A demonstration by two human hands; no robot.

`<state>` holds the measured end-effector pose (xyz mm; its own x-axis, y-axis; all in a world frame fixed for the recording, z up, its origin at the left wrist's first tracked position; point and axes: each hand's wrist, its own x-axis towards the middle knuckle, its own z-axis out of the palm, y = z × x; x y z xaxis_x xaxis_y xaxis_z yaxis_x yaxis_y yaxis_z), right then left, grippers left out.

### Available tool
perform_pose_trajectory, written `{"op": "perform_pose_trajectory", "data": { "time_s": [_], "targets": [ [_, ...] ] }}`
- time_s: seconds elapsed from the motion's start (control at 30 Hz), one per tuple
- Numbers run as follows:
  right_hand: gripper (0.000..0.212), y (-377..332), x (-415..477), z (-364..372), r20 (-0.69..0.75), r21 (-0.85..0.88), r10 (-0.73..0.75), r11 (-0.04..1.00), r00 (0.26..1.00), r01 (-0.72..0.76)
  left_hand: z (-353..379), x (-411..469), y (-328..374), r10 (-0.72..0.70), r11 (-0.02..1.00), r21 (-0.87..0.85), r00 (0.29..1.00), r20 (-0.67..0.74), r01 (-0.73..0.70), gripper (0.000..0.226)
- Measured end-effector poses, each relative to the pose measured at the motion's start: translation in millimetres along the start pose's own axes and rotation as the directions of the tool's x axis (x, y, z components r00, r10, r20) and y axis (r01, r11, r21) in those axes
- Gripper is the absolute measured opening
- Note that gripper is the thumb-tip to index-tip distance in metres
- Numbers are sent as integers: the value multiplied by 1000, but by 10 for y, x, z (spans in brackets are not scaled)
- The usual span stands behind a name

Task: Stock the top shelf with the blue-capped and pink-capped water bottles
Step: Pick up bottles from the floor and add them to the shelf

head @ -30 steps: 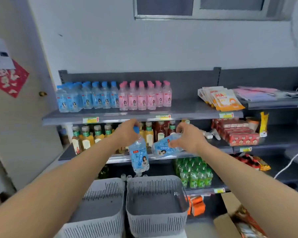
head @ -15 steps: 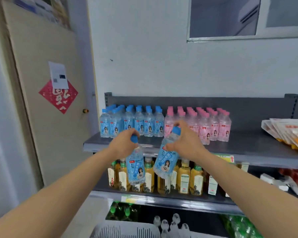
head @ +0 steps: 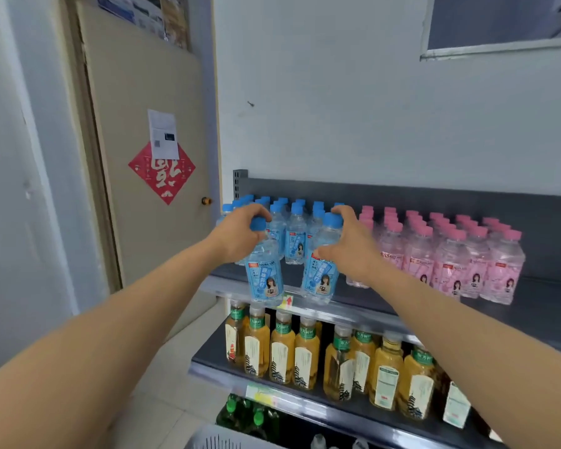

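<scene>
Lit evenly and fairly brightly by soft, diffuse light, with no hard shadows on the pale wall (head: 321, 102). Dimmer under the top shelf (head: 515, 319), where the amber bottles (head: 382, 374) sat in gentle shade, and darker again at the lowest tier near the bottom edge. Faintly glossy along the shelf's front lip, without real glare. Slightly soft overall, with compression smearing on label print. Mild blur around both hands (head: 240, 233) and the blue-capped bottles (head: 264, 273) gripped there. Clearly bowed by the wide-angle lens: door frame (head: 91, 131) leaning at the left, forearms stretched large toward the lower corners, window (head: 499, 24) skewed at upper right.
</scene>
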<state>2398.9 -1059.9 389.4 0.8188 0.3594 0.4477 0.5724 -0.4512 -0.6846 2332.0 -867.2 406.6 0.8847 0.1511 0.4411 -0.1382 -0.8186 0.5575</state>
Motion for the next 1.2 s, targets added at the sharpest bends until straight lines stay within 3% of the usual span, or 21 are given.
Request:
{"op": "perform_pose_trajectory", "data": {
  "time_s": [0.23,0.7,0.87,1.03,1.13,1.2],
  "targets": [
    [85,179,456,151,10,-31,-42,999,999,42,84,546,-138,-52,999,-1,998,29,52,23],
    [82,521,1296,841,58,-55,118,992,991,-115,441,1588,-1007,19,997,73,970,241,-38,26],
    [77,621,1349,1011,12,59,151,987,988,-152,515,1752,-1174,20,999,21,976,219,-25,33],
    [68,801,1268,1102,30,27,273,961,962,-274,536,1578,-1334,52,997,-72,989,140,-42,72],
    [57,877,1207,1146,49,-8,358,934,932,-358,671,1328,-1423,24,998,-63,999,21,-22,62],
    [52,898,1194,1198,58,-56,390,921,919,-387,790,1220,-1531,-30,998,-49,999,43,32,48]
  ]
}}
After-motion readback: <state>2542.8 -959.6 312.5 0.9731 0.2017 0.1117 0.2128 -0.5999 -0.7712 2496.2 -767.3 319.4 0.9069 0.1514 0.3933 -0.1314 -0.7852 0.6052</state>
